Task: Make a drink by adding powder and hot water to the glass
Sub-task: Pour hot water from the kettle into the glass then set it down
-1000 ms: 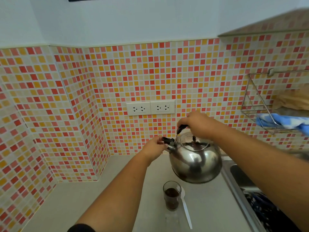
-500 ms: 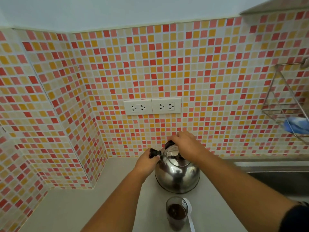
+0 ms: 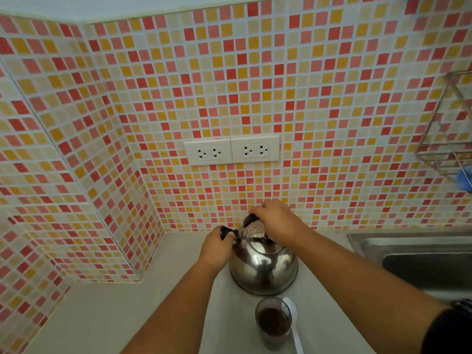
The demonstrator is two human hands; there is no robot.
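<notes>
Both forearms are bare; a dark short sleeve covers the right upper arm.

- the kettle handle mostly vanishes under the right hand; its spout tip sits inside the left hand
- the glass base and the white spoon handle run off the bottom edge
- the wire rack and sink are cut by the right edge; something blue in the rack is too blurred to name
</notes>
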